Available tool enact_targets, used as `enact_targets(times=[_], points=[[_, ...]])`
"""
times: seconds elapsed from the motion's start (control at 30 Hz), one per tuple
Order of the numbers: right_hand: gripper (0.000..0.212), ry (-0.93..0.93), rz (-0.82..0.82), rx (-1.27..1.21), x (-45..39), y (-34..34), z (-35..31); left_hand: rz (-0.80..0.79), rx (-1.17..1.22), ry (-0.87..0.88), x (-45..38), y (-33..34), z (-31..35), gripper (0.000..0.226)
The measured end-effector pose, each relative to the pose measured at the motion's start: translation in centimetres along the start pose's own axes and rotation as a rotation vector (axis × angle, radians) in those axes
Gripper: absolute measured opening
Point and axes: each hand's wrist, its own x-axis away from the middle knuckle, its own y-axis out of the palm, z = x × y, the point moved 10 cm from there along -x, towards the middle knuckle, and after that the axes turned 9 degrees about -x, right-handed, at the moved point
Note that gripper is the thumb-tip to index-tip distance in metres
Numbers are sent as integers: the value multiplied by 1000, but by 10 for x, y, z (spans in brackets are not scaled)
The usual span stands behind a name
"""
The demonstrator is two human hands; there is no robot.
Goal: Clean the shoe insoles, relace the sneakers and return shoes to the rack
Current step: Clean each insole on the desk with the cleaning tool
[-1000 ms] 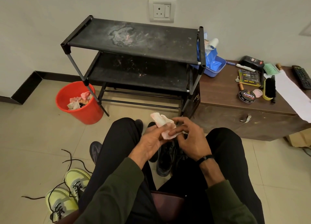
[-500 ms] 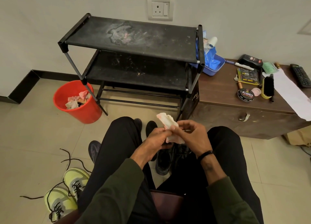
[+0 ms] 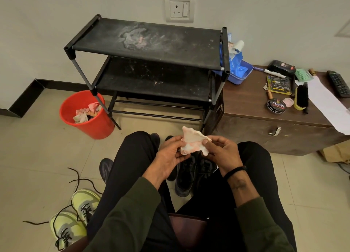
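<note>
Both hands are working a crumpled, pink-stained wipe (image 3: 191,143) in front of the knees: the left hand (image 3: 170,157) is pinching its near edge between thumb and curled fingers, and the right hand (image 3: 223,153) is gripping the far side, thumb on top. Neither hand is touching a shoe.

Several things could be going wrong from here. That wipe is looking soiled, so using it on an insole would probably be smearing dirt back on. Letting it slip would be dropping it onto the black sneakers (image 3: 191,176) lying on the floor between the legs. No insole is showing, so its place cannot be told.

Yellow-green sneakers (image 3: 75,217) are sitting by the person's left leg, with black laces (image 3: 79,181) trailing loose over the tiles, likely to be snagging a foot on standing. A grey shoe (image 3: 105,168) is peeking out beside the same leg. The rack (image 3: 151,49), well apart ahead, is holding no shoes and is looking dusty, so shoes returned there may be picking up grime. Just left of it, the red bucket (image 3: 94,126) is holding used wipes. On the wooden cabinet (image 3: 246,104) to the right, a polish tin (image 3: 276,106) and brush (image 3: 302,98) are lying.
</note>
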Motion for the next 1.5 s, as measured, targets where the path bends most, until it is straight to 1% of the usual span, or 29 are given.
enact_targets(times=[0.1,0.27,0.43,0.5,0.57,0.63,0.7,0.77,0.83,0.9,1.0,1.1,1.17,1.27,1.37,1.5], points=[[14,-35,-16,13,-1,1,-4,1,-67,50,-2,0,4,23],[19,-65,-19,54,0,2,-9,24,-60,65,1,-2,8,31],[29,-86,27,202,-4,0,-8,87,-49,109,1,-8,12,20],[23,-101,57,227,-3,0,-11,101,-135,156,0,-10,14,17],[12,-150,89,288,1,-2,-19,96,-260,214,0,-8,16,23],[8,-227,88,408,5,-1,-27,91,-320,233,1,-7,14,31],[22,-250,67,455,7,-1,-29,83,-309,214,1,-6,14,40],[39,-258,57,439,7,0,-31,54,-298,190,1,-4,13,46],[50,-280,58,409,8,0,-34,9,-333,162,0,1,9,49],[54,-313,66,418,10,2,-38,-33,-392,134,2,5,4,48],[55,-377,67,527,16,9,-44,-65,-438,117,6,10,1,34],[54,-455,42,605,23,19,-49,-63,-432,107,8,11,1,24],[54,-482,12,644,25,26,-50,-13,-446,110,8,7,2,20],[53,-483,-74,696,29,38,-46,69,-427,113,7,-1,2,17],[52,-461,-151,710,31,50,-38,96,-323,80,4,-7,-1,17],[50,-501,-186,796,33,60,-33,8,-84,-15,7,3,-7,18]])
